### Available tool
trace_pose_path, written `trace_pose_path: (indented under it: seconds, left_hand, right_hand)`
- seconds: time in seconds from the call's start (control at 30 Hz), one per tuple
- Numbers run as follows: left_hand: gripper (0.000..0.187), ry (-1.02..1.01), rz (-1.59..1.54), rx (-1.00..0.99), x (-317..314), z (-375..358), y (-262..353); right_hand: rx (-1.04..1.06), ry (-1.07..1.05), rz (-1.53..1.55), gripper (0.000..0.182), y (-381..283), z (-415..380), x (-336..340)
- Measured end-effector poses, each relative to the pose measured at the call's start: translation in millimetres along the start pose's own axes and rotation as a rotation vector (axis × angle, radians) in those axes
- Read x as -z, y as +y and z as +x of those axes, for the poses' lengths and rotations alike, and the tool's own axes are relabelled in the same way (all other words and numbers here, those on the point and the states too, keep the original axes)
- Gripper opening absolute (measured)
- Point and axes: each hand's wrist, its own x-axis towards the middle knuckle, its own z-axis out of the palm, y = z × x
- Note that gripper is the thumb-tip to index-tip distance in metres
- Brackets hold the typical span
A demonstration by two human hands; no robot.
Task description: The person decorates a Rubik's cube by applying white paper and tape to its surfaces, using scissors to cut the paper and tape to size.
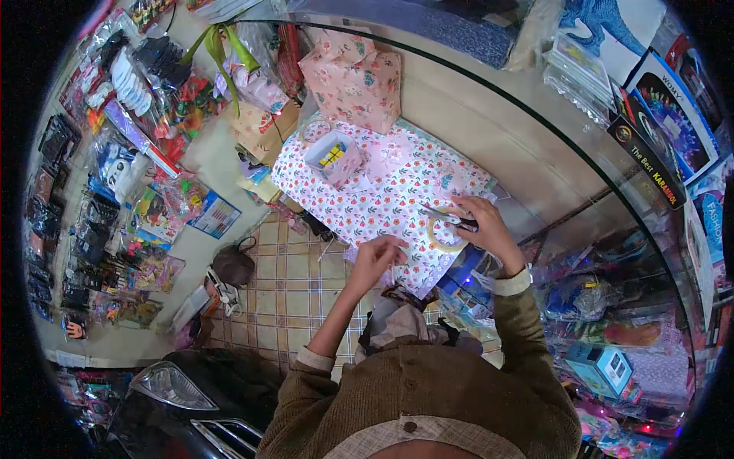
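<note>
My right hand [486,228] is closed around the dark handle of a pair of scissors [437,211], whose blades point left over the table. Just under the scissors lies a roll of tape [434,239], partly covered by them. My left hand [376,258] is by the table's near edge, its fingers curled together; whatever they may hold is too small to make out. Floral wrapping paper [367,203] with small red and orange flowers covers the table beneath both hands.
A small box [329,164] with yellow items stands farther back on the table. Behind it is a pink floral gift bag [359,84]. A curved glass edge [527,111] runs along the right. Hanging goods fill the left wall, and a motorbike [172,386] stands lower left.
</note>
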Motion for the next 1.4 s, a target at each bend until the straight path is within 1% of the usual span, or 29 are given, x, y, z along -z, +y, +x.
trace_pose_path:
  seconds: [0.03,0.07,0.17,0.2,0.27,0.37,0.4,0.47,0.53,0.57,0.63,0.67,0.7,0.73,0.77,0.8,0.83,0.9,0.93,1.0,1.03,1.1,1.13,1.23,1.27,1.4]
  left_hand:
    - [0.022,0.046,-0.084,0.003,3,0,3]
    - [0.025,0.114,0.030,0.013,6,-1,8]
    - [0.026,0.194,-0.088,0.028,14,-3,7]
    - [0.031,0.196,-0.121,0.053,14,-3,10]
    - [0.030,0.199,-0.141,0.055,13,-3,8]
    - [0.027,0.180,-0.167,0.025,10,-2,4]
    - [0.025,0.167,-0.176,0.011,8,-2,2]
    - [0.025,0.169,-0.152,0.024,6,0,-2]
    - [0.025,0.169,-0.138,0.033,5,-2,-3]
    - [0.025,0.167,-0.138,0.034,4,-2,-4]
    - [0.025,0.172,-0.149,0.032,4,-1,-6]
    - [0.024,0.180,-0.157,0.034,5,-2,-9]
    - [0.024,0.191,-0.164,0.034,5,-3,-10]
    - [0.024,0.252,-0.184,0.039,2,-2,-8]
    - [0.024,0.281,-0.099,-0.006,0,-1,-9]
    - [0.024,0.310,-0.013,-0.051,0,2,-10]
    - [0.023,0.339,0.073,-0.099,-1,6,-10]
    - [0.022,0.344,0.113,-0.123,-2,13,-6]
    - [0.021,0.347,0.133,-0.133,-3,17,-3]
    - [0.022,0.361,0.100,-0.067,-3,28,-9]
    - [0.024,0.368,0.084,-0.036,-4,33,-10]
    - [0.027,0.407,0.107,-0.100,-11,44,-10]
    - [0.029,0.426,0.119,-0.132,-14,48,-9]
    - [0.026,0.408,0.296,-0.185,-20,55,-5]
    - [0.013,0.425,0.316,-0.215,-23,58,-3]
    - [0.011,0.400,0.448,-0.273,-23,64,-21]
  right_hand:
    - [-0.009,-0.021,-0.080,0.053,10,-3,0]
    - [-0.092,-0.091,-0.052,0.058,17,-7,-2]
    - [-0.167,-0.120,-0.031,0.049,20,-5,-6]
    - [-0.173,-0.105,-0.011,0.047,25,-5,-8]
    - [-0.178,-0.072,0.028,0.043,36,-1,-10]
    - [-0.137,0.153,-0.010,0.037,25,9,-4]
    - [-0.137,0.235,-0.107,0.032,25,14,-6]
    - [-0.009,0.307,-0.274,0.029,43,22,-10]
    - [0.093,0.381,-0.415,0.025,44,25,-15]
    - [0.071,0.313,-0.297,0.027,43,21,-17]
    - [0.033,0.174,-0.059,0.029,16,14,-9]
    - [0.051,-0.058,-0.049,0.033,-2,10,3]
    - [0.086,-0.091,-0.089,0.033,-6,0,-2]
    - [0.123,-0.124,-0.129,0.034,-8,-12,-9]
    - [0.160,-0.154,-0.168,0.034,-10,-20,-14]
    - [0.047,-0.198,-0.138,0.031,-10,-22,-19]
    - [0.014,-0.234,-0.084,0.029,-5,-20,-19]
    - [-0.051,-0.312,0.028,0.026,-2,-14,-15]
    - [-0.046,-0.233,0.026,0.024,-7,-13,-12]
    - [-0.038,-0.072,0.022,0.020,-25,-11,-1]
    - [-0.018,-0.016,0.106,0.019,-32,-7,2]
    - [0.022,0.097,0.276,0.018,-46,0,7]
    - [0.012,0.100,0.314,0.019,-54,1,10]
    - [0.005,0.108,0.413,0.020,-69,1,15]
    - [0.020,0.109,0.439,0.021,-71,0,15]
    - [0.040,0.115,0.553,0.022,-71,2,12]
